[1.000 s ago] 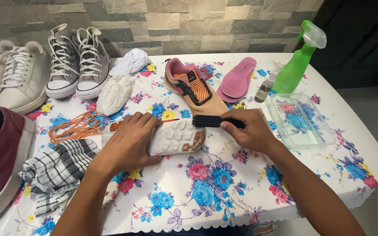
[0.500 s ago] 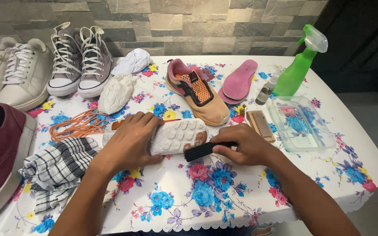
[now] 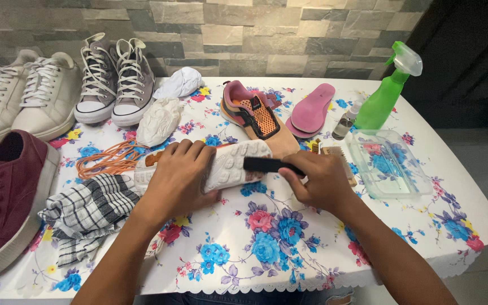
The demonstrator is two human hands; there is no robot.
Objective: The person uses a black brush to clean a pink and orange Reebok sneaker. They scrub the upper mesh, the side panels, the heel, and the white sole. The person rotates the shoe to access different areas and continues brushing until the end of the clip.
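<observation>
Sole-up shoe held and brushed on the floral counter (image 3: 289, 248).
Left hand (image 3: 179, 181) clamps the white lugged shoe (image 3: 227, 164); right hand (image 3: 317, 181) grips one black brush (image 3: 266, 165) against its sole.

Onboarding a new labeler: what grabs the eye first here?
At centre, the left hand presses a white-soled shoe, sole up, onto the flowered tablecloth, while the right hand lays a black brush across that sole. A bright green spray bottle stands far right, by pink insoles.

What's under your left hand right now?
The left hand presses on an upturned shoe, white sole showing. Its upper is hidden underneath. The right hand holds a black brush against it.
</observation>
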